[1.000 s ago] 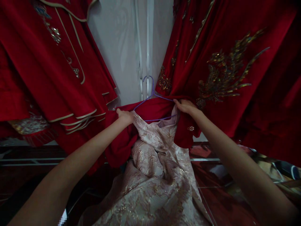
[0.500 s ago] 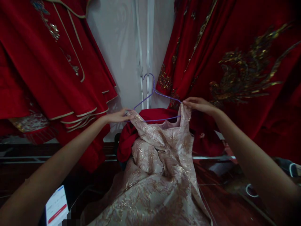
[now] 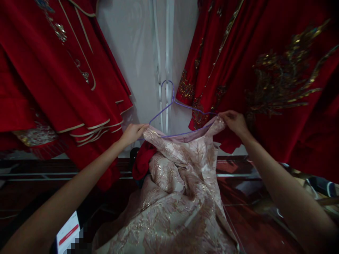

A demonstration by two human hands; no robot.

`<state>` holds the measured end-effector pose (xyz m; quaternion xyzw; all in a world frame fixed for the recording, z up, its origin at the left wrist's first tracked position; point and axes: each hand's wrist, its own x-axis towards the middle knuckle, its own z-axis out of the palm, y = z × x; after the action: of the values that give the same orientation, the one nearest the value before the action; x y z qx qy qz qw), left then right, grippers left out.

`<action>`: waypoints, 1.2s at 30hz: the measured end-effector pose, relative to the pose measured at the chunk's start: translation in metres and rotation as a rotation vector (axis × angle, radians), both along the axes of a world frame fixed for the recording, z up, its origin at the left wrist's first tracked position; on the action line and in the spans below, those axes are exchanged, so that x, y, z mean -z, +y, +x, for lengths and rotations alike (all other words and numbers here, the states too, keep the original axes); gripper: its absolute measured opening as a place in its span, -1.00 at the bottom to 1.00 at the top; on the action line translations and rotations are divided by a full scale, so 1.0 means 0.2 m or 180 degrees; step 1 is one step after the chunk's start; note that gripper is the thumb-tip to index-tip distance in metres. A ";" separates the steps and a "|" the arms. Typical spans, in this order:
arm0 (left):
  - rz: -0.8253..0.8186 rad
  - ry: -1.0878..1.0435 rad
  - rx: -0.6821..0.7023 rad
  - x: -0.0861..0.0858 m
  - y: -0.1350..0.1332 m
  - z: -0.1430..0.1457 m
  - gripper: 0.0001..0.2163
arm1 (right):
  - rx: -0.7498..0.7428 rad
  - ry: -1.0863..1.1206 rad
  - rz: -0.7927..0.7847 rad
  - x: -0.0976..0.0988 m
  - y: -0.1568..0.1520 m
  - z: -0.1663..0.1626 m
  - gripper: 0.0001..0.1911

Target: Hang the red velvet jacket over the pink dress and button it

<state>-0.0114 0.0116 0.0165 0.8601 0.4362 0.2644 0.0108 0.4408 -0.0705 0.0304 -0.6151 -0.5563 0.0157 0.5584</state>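
Observation:
A pale pink-gold brocade dress (image 3: 182, 204) hangs in front of me, its skirt spreading toward the bottom of the view. A purple wire hanger (image 3: 173, 100) sits inside its neckline, hook upward, with the lower bar crossing the neck opening. My left hand (image 3: 135, 134) pinches the dress's left shoulder strap near the hanger's end. At the other strap, my right hand (image 3: 233, 121) has its fingers closed on the fabric and draws it out to the right. The hanger's right tip is hidden by this strap.
Red embroidered garments (image 3: 66, 70) hang on the left, and more with gold beadwork (image 3: 286, 77) on the right. Between them is a pale wall (image 3: 127, 42) with vertical white rails. A lit phone (image 3: 67, 233) lies low on the left. Red cloth (image 3: 143, 162) bunches behind the dress.
My right hand has moved right, pulling its strap outward and widening the neckline. The left hand's fingers have closed more tightly on the left strap. Red cloth behind the neckline no longer shows.

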 end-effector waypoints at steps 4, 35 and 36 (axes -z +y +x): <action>-0.0099 0.0619 -0.0120 0.14 -0.05 -0.11 -0.54 | 0.0222 -0.0072 -0.0584 0.20 -0.15 0.11 -0.77; 0.0585 0.0201 0.1253 0.23 -0.27 0.56 -0.67 | 0.0508 -0.0905 0.0099 0.08 -0.12 -0.03 -0.77; 0.0565 0.0178 0.1255 0.23 -0.27 0.57 -0.67 | 0.0473 -0.0907 0.0122 0.07 -0.12 -0.05 -0.77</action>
<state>0.1019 -0.0423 -0.0298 0.9333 0.2347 0.2706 -0.0256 0.4303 -0.0946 0.0158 -0.6398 -0.5831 -0.1237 0.4852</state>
